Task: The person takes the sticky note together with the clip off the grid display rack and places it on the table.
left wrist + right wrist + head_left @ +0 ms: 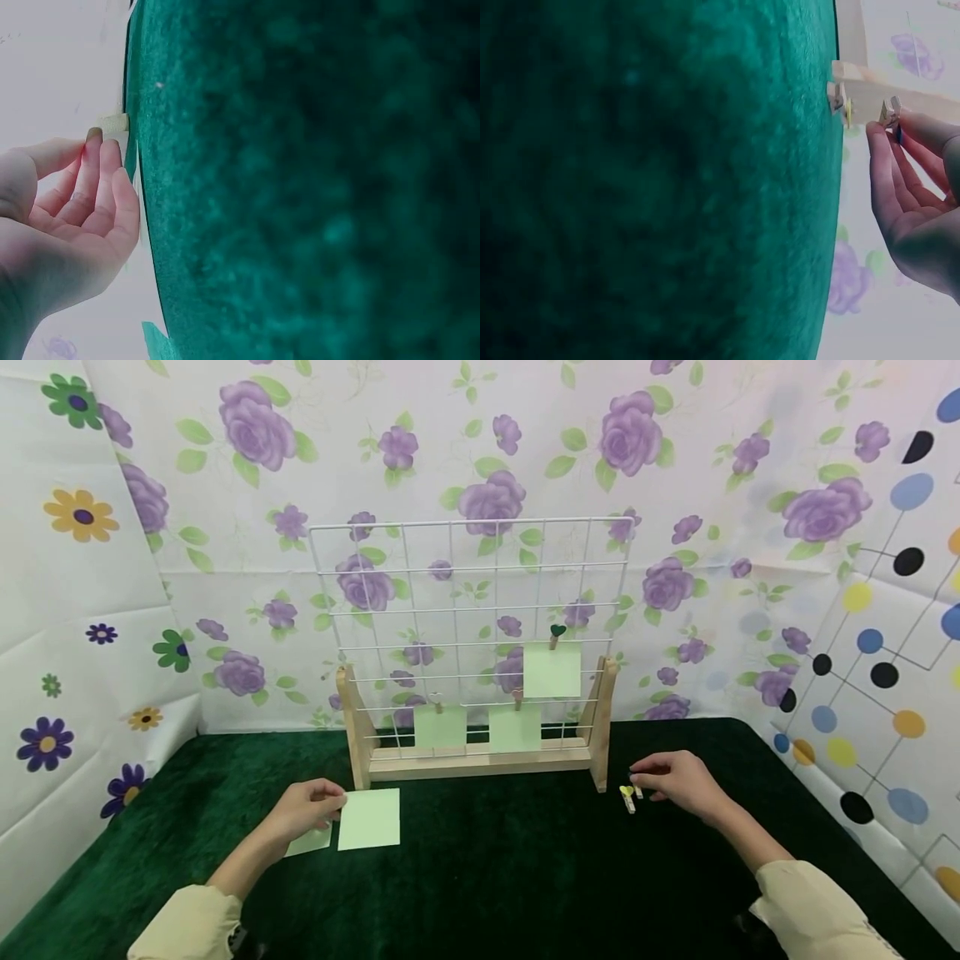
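At the left, my left hand (303, 810) pinches the edge of a pale green paper square (369, 818) between thumb and fingers. A second green sheet (309, 842) lies partly hidden under that hand. My right hand (681, 783) holds a small clothespin (889, 114) between thumb and forefinger, with a bit of dark blue on it. Just beside it, on the cloth, is a clothespin with a yellow heart (627, 798). Behind both hands stands a white wire grid (472, 607) in a wooden stand (480, 764). Clothespins hold three green sheets on it, one (552, 670) higher than the others.
Dark green velvety cloth (480, 877) covers the table. A flowered curtain (420, 410) hangs close behind the grid, and patterned sheets close off the left (67, 677) and right (847, 668) sides.
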`<action>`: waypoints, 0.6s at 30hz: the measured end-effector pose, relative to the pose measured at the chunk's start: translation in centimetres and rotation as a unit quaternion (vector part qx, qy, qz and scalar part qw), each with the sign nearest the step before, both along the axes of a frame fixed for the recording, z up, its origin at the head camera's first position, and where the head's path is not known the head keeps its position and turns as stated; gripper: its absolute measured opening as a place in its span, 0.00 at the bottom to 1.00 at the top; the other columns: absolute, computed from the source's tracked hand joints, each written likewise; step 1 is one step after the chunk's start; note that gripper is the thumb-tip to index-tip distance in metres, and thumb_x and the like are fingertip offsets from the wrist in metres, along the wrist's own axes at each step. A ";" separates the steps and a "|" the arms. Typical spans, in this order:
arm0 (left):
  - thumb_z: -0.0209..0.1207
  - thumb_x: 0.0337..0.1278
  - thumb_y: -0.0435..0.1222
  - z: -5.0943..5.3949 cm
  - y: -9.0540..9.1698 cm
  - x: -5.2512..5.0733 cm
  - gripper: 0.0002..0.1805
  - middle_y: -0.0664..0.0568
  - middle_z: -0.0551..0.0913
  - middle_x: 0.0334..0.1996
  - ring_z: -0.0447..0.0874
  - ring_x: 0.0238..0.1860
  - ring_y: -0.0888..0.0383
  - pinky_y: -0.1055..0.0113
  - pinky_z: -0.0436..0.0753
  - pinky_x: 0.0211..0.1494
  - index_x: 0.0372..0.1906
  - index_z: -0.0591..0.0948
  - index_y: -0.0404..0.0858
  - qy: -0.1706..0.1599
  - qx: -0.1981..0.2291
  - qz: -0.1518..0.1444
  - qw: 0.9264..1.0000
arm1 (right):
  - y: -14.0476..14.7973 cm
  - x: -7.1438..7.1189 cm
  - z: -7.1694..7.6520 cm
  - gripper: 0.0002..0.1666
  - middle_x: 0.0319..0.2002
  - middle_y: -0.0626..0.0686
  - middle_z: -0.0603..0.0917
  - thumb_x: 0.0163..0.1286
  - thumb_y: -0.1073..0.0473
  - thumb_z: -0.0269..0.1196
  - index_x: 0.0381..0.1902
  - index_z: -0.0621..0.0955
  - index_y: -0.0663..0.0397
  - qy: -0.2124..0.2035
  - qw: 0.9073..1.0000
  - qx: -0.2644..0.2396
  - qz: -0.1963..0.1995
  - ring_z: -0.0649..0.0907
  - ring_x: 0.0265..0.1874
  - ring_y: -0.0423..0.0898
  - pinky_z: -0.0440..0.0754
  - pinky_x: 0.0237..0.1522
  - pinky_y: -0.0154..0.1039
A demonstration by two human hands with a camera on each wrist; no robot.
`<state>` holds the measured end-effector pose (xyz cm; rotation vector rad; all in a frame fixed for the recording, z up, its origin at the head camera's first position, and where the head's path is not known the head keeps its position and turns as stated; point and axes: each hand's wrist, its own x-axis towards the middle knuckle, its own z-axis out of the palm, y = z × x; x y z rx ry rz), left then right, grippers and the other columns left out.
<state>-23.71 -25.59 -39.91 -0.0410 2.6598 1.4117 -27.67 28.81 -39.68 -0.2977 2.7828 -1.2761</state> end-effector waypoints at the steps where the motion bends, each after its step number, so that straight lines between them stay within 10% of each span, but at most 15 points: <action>1: 0.52 0.70 0.37 0.0 0.0 0.0 0.15 0.43 0.81 0.42 0.81 0.41 0.51 0.58 0.81 0.39 0.48 0.77 0.28 -0.002 0.000 0.001 1.000 | 0.2 0.0 -0.1 0.22 0.46 0.59 0.82 0.67 0.53 0.65 0.51 0.81 0.66 -0.006 1.000 0.000 -0.004 0.83 0.35 0.47 0.84 0.36 0.42; 18: 0.53 0.69 0.40 0.0 -0.3 0.2 0.15 0.46 0.80 0.38 0.77 0.37 0.53 0.61 0.74 0.33 0.47 0.80 0.32 -0.010 -0.037 0.016 0.999 | 1.6 0.0 -0.6 0.18 0.48 0.61 0.80 0.67 0.57 0.65 0.48 0.82 0.66 -0.048 0.999 -0.004 -0.004 0.82 0.37 0.48 0.84 0.37 0.42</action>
